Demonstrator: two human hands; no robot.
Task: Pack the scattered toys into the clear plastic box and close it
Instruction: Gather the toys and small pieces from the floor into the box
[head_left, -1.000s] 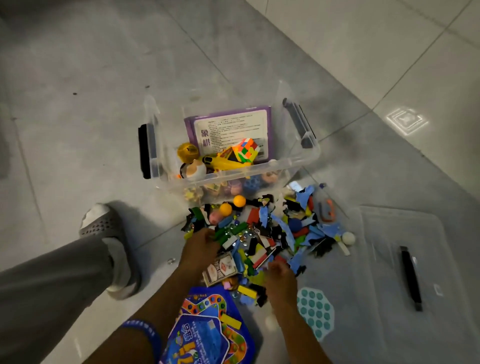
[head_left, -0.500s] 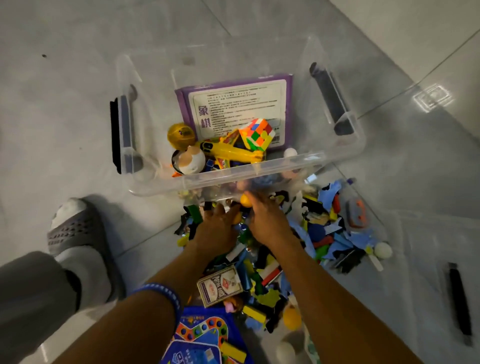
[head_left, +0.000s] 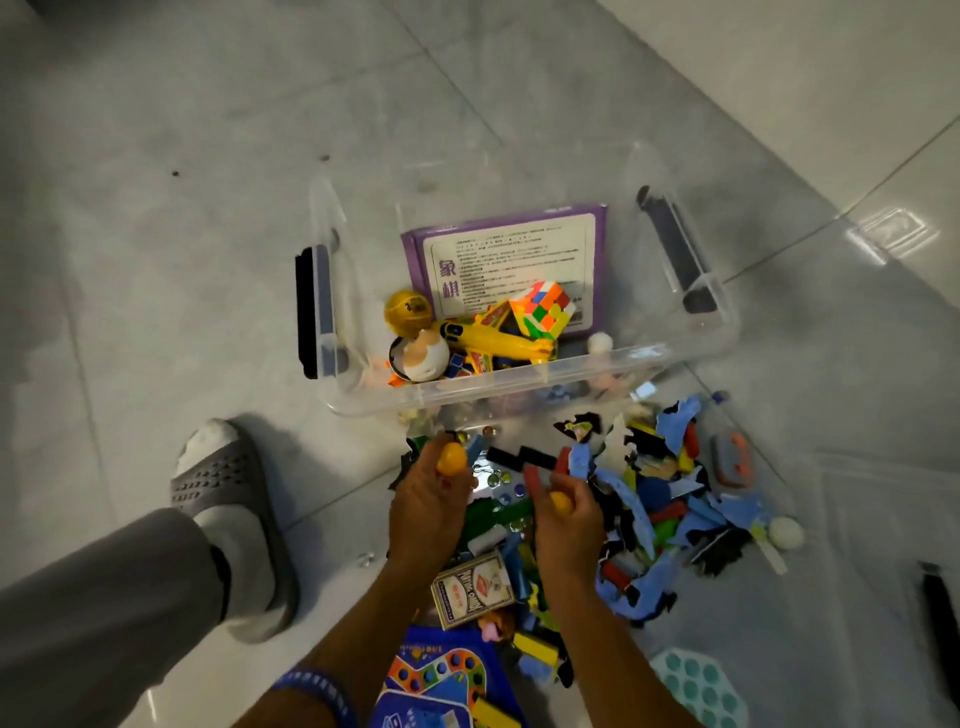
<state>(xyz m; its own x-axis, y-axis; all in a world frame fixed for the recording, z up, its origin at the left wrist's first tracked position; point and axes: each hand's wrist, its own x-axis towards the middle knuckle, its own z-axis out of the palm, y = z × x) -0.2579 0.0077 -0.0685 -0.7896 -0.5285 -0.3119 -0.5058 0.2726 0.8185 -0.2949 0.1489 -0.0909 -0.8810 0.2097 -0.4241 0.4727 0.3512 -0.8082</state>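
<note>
The clear plastic box (head_left: 519, 387) stands open on the floor, holding a purple booklet (head_left: 506, 260), a colour cube (head_left: 543, 306), a yellow toy plane (head_left: 493, 340) and balls. Just in front of its near wall, my left hand (head_left: 428, 501) is shut on an orange ball (head_left: 451, 458). My right hand (head_left: 569, 512) is shut on a second orange ball (head_left: 561, 501). Both hands hover over the pile of scattered toys (head_left: 644, 509): blue foam scraps, bricks, marbles, a card deck (head_left: 472, 590).
The clear lid (head_left: 857, 597) with a black handle lies on the floor at the right. A blue board game (head_left: 431, 686) and a teal bubble toy (head_left: 701, 691) sit near the bottom edge. My slippered foot (head_left: 228, 499) is at the left. A white ball (head_left: 785, 532) rests beside the pile.
Both hands have lifted off the pile and pulled back slightly from the box wall, each now holding an orange ball. The view has drawn back a little.
</note>
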